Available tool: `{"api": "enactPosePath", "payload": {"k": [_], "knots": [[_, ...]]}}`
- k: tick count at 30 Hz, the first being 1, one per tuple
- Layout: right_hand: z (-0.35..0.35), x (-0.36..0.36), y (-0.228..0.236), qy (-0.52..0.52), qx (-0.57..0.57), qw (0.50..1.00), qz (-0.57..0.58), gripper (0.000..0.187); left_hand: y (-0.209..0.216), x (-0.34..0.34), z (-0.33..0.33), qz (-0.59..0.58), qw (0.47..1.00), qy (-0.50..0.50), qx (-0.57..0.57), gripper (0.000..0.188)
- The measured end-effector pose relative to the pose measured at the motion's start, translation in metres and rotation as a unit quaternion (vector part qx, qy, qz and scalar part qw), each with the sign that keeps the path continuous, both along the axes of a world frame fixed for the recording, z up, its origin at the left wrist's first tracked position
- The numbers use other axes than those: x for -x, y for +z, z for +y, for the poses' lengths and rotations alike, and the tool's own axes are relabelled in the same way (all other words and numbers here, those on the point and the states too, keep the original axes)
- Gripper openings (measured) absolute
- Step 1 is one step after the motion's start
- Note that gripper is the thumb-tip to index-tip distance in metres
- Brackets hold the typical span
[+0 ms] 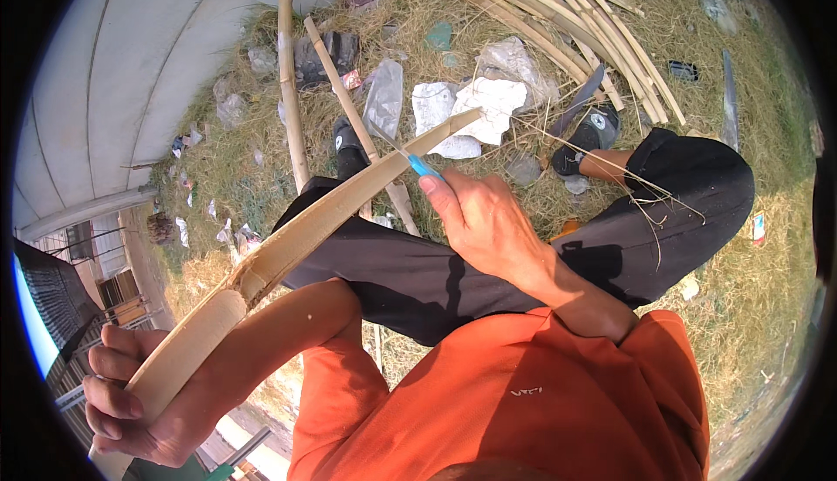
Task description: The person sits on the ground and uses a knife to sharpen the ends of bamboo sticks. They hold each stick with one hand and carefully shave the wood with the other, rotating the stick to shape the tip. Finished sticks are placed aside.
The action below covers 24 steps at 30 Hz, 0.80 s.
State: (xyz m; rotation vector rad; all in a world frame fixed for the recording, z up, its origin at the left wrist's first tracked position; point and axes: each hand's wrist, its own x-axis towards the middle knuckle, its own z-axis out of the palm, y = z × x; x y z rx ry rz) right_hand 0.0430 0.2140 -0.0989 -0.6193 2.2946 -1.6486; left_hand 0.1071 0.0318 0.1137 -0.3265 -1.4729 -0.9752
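Observation:
A long split piece of bamboo (336,193) slants from the lower left up to the middle, its pale inner face showing and a node partway along. My left hand (144,394) has its fingers wrapped round the lower, wider end. In my right hand (493,224) is a small knife (422,166) with a light blue handle. Its thin blade lies across the bamboo near the narrower far end. My thumb presses along the handle. The bamboo passes over my left leg in black trousers (384,263).
Bamboo strips (558,19) lie piled at the far side. Two bamboo poles (290,88) rest on dry grass left of centre. White chunks (488,106) sit between my shoes. A long blade (730,102) lies at the right. A pale panelled wall (131,71) rises at the left.

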Motion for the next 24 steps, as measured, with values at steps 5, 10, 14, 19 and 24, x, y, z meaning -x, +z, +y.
{"api": "enactPosePath", "payload": {"k": [5, 10, 14, 19, 24], "knots": [[-0.009, 0.015, -0.04, 0.018, -0.022, 1.0, 0.003, 0.037, -0.004, 0.017, 0.009, 0.062, 0.994, 0.084, -0.008, 0.025], [-0.018, 0.013, -0.033, 0.008, -0.004, 0.999, 0.032, 0.046, 0.003, 0.009, -0.007, 0.021, 0.999, 0.036, -0.036, 0.024], [-0.02, 0.021, -0.067, -0.021, -0.063, 0.997, 0.049, 0.037, -0.006, 0.026, 0.011, 0.019, 0.967, 0.249, 0.037, 0.024], [-0.015, 0.023, -0.057, -0.017, -0.064, 0.998, 0.012, 0.045, -0.006, 0.027, 0.013, 0.017, 0.954, 0.295, 0.055, 0.024], [-0.018, 0.027, -0.089, -0.042, -0.096, 0.994, 0.018, 0.045, -0.007, 0.026, 0.013, 0.006, 0.94, 0.332, 0.072, 0.025]]}}
